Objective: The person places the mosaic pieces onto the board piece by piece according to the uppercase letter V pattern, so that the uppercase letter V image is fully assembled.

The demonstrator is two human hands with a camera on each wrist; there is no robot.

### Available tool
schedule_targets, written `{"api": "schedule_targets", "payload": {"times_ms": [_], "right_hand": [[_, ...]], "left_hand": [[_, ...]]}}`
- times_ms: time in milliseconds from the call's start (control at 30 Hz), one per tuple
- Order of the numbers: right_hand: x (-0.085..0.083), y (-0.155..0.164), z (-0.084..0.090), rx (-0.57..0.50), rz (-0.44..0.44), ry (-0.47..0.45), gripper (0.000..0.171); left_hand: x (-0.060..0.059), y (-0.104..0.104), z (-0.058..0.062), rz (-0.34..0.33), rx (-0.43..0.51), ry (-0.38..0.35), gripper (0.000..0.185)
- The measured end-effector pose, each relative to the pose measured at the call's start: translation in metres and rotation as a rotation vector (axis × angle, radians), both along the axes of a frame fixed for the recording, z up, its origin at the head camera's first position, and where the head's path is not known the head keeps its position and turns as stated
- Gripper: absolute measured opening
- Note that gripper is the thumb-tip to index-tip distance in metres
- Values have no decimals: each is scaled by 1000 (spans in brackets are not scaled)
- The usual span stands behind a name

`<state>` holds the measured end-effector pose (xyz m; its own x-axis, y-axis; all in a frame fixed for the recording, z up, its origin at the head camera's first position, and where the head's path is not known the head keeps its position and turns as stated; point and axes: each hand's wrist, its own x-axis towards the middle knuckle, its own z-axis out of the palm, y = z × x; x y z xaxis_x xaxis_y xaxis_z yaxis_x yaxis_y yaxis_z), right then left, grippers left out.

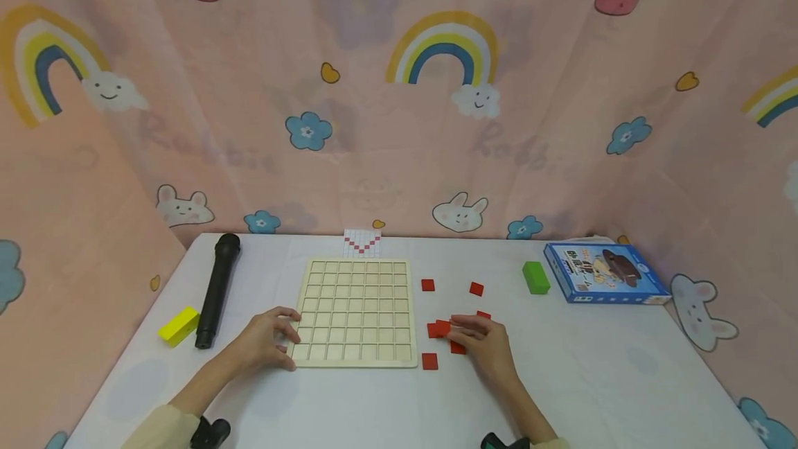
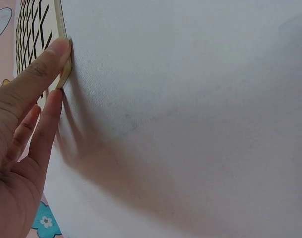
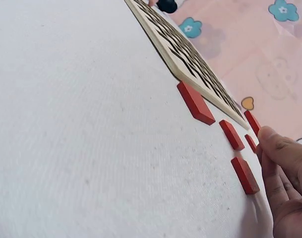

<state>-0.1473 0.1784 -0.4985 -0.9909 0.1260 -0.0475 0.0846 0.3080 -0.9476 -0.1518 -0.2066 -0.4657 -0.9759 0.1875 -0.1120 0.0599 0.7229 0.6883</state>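
Note:
A pale wooden grid board [image 1: 353, 312] lies flat, its square cells bare of tiles. At the board's near left corner, my left hand [image 1: 269, 339] holds the edge, with the thumb by the corner and fingertips along the left side; its thumb [image 2: 58, 47] overlaps the rim in the left wrist view. To the right of the board, my right hand [image 1: 489, 348] pinches a red square tile [image 3: 251, 119] between thumb and fingers, raised above other tiles. Several loose red tiles lie around that hand, among them one near tile [image 1: 429, 362] and one far tile [image 1: 427, 285].
A small pattern card [image 1: 361, 242] with red squares stands behind the board. Left lie a black microphone-like cylinder [image 1: 217, 289] and a yellow block [image 1: 179, 326]. Right are a green block [image 1: 536, 278] and a blue box [image 1: 607, 274]. A printed pink curtain [image 1: 374, 158] borders the table.

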Motion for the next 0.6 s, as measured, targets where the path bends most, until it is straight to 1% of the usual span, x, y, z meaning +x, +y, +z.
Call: {"api": "schedule_targets", "payload": {"times_ms": [200, 367, 600], "right_hand": [[-1, -16, 1, -27, 26, 12, 30], [-1, -29, 1, -46, 61, 38, 31], [-2, -49, 0, -31, 101, 71, 32]], "left_hand": [[0, 0, 0, 0, 3, 5, 36], [-1, 0, -1, 3, -14, 15, 36], [0, 1, 0, 5, -22, 21, 36]]}}
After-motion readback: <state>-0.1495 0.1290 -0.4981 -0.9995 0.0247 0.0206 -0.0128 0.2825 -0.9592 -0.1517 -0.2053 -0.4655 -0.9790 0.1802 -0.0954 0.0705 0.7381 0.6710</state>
